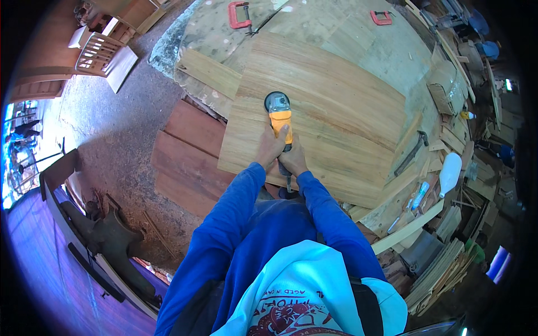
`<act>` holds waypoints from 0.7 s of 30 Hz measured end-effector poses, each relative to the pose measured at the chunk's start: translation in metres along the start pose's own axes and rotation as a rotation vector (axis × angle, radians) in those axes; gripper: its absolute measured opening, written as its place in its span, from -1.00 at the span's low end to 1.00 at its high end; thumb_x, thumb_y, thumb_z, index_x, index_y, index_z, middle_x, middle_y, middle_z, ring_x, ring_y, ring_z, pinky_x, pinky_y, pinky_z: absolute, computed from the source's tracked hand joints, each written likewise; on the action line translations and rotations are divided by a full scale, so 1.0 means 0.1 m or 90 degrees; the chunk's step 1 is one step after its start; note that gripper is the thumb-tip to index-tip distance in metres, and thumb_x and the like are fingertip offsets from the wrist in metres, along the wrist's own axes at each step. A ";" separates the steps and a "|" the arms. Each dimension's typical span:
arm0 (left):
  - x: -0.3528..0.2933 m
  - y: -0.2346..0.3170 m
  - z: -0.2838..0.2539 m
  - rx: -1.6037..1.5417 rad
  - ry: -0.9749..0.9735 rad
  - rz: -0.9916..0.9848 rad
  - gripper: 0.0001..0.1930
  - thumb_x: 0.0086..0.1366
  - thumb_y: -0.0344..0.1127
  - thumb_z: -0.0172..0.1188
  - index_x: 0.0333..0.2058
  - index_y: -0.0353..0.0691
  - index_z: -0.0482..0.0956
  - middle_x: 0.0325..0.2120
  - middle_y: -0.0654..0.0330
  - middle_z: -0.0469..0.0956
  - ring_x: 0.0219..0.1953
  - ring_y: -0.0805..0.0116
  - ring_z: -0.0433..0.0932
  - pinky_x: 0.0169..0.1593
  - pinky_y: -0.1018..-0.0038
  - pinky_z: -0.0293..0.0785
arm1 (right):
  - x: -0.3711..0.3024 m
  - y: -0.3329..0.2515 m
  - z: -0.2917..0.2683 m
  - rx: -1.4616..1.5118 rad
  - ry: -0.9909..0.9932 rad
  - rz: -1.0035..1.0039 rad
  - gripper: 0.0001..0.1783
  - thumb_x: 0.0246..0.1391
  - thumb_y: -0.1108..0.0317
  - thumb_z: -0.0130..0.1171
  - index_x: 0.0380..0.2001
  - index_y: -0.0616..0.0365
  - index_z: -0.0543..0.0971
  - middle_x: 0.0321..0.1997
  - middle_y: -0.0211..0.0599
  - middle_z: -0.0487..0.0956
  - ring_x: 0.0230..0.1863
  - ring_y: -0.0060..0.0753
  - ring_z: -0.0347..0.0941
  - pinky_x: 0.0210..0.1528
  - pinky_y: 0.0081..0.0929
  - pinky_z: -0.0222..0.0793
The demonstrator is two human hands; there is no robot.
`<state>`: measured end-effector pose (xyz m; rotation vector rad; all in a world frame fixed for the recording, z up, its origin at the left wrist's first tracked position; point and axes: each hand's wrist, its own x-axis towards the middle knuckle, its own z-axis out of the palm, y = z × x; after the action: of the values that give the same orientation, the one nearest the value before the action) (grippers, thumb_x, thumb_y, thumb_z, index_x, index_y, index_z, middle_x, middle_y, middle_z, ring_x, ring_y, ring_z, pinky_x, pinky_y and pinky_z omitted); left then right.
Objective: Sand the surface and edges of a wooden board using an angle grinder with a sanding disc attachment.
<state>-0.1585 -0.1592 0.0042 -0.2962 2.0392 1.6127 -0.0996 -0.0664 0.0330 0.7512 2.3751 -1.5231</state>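
A yellow and grey angle grinder [281, 119] rests its round dark disc on a wide wooden panel [325, 106], near the panel's left side. My left hand [271, 147] is wrapped round the yellow body from the left, thumb along its top. Around the dark rear handle, closer to me, my right hand [295, 159] is closed. The cord runs from the handle toward my waist. Whether the disc is spinning, I cannot tell.
Two red clamps, a larger one [240, 15] and a smaller one [381, 18], sit at the table's far side. On the right lie a hammer [411, 152], a white bottle [450, 175] and scrap wood. Reddish boards [188, 154] lie at left; a slatted wooden chair [102, 54] stands beyond.
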 end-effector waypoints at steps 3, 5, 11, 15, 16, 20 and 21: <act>0.10 -0.04 -0.13 -0.013 0.021 0.018 -0.48 0.40 -0.07 0.21 0.04 -0.48 0.39 -0.10 -0.02 0.56 -0.06 0.29 0.56 -0.02 0.39 0.50 | 0.07 -0.08 0.13 -0.006 0.000 -0.027 -0.40 -0.11 0.18 0.41 -0.10 0.20 0.34 -0.21 0.27 0.62 -0.13 0.35 0.56 -0.12 0.08 0.45; 0.14 -0.05 -0.22 -0.022 0.032 0.025 -0.47 0.39 -0.05 0.22 0.02 -0.47 0.40 -0.12 -0.01 0.57 -0.07 0.30 0.57 -0.04 0.39 0.51 | 0.10 -0.13 0.20 -0.013 -0.020 -0.043 -0.40 -0.11 0.18 0.40 -0.09 0.20 0.34 -0.21 0.28 0.61 -0.13 0.37 0.56 -0.12 0.09 0.44; 0.19 0.04 -0.48 -0.046 0.048 0.010 -0.28 0.32 -0.02 0.28 0.12 -0.59 0.24 -0.03 -0.27 0.54 0.05 -0.01 0.58 0.01 0.25 0.53 | 0.20 -0.30 0.38 0.008 -0.030 -0.071 -0.40 -0.09 0.19 0.38 -0.07 0.19 0.33 -0.22 0.30 0.61 -0.13 0.41 0.55 -0.14 0.11 0.44; 0.21 0.08 -0.56 -0.032 0.097 0.023 -0.41 0.38 -0.01 0.23 0.04 -0.51 0.39 -0.13 0.00 0.59 -0.10 0.30 0.59 -0.05 0.41 0.52 | 0.28 -0.39 0.43 -0.013 -0.057 -0.058 -0.41 -0.09 0.20 0.38 -0.07 0.20 0.33 -0.23 0.32 0.61 -0.14 0.42 0.54 -0.15 0.12 0.43; 0.21 0.08 -0.58 -0.050 0.097 -0.002 -0.42 0.38 -0.02 0.22 0.06 -0.50 0.39 -0.12 0.00 0.59 -0.11 0.29 0.60 -0.05 0.41 0.52 | 0.29 -0.41 0.45 -0.028 -0.059 -0.070 -0.40 -0.10 0.19 0.39 -0.07 0.20 0.33 -0.23 0.33 0.60 -0.14 0.42 0.54 -0.16 0.12 0.43; 0.32 -0.01 -0.74 -0.020 0.071 -0.044 -0.44 0.40 -0.08 0.20 0.13 -0.46 0.35 -0.11 0.00 0.60 -0.11 0.30 0.61 -0.06 0.41 0.52 | 0.33 -0.53 0.52 -0.058 -0.095 -0.084 -0.36 -0.13 0.17 0.41 -0.07 0.21 0.32 -0.24 0.34 0.60 -0.14 0.43 0.54 -0.15 0.12 0.43; 0.33 -0.06 -0.78 -0.059 0.083 -0.021 -0.39 0.38 -0.06 0.22 0.13 -0.50 0.31 -0.09 -0.07 0.58 -0.07 0.21 0.60 -0.03 0.36 0.53 | 0.33 -0.56 0.56 -0.058 -0.100 -0.085 -0.36 -0.13 0.17 0.41 -0.07 0.21 0.32 -0.24 0.34 0.60 -0.14 0.43 0.54 -0.15 0.12 0.43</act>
<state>-0.2037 -0.2304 -0.0053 -0.4773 2.0474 1.7107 -0.1615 -0.1254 0.0374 0.4431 2.3984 -1.4539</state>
